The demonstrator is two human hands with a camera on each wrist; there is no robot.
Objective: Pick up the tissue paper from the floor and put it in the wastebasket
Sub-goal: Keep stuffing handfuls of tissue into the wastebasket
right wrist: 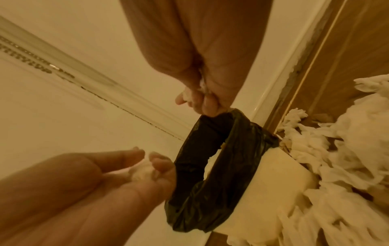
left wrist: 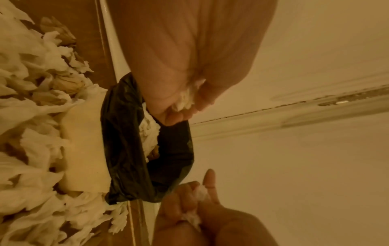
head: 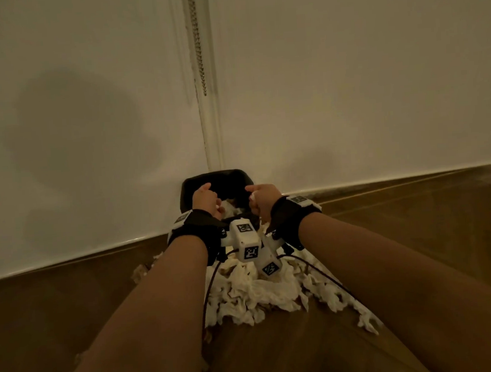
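Observation:
The wastebasket (head: 217, 179) is cream with a black bag liner (left wrist: 124, 149) and stands on the floor against the wall. Some tissue (left wrist: 149, 131) lies inside it. A big heap of crumpled white tissue paper (head: 254, 292) covers the floor in front of it. My left hand (head: 206, 198) is over the basket's left rim, fingers curled round a wad of tissue (left wrist: 185, 98). My right hand (head: 261, 197) is over the right rim and grips another wad (right wrist: 193, 93). In the right wrist view the left hand (right wrist: 147, 168) shows its wad cupped in the fingers.
White walls meet in a corner behind the basket, with a trim strip (head: 210, 130) running down it. A white skirting (head: 383, 176) lines the wooden floor (head: 416, 232). More tissue scraps (head: 367, 322) lie scattered to the right.

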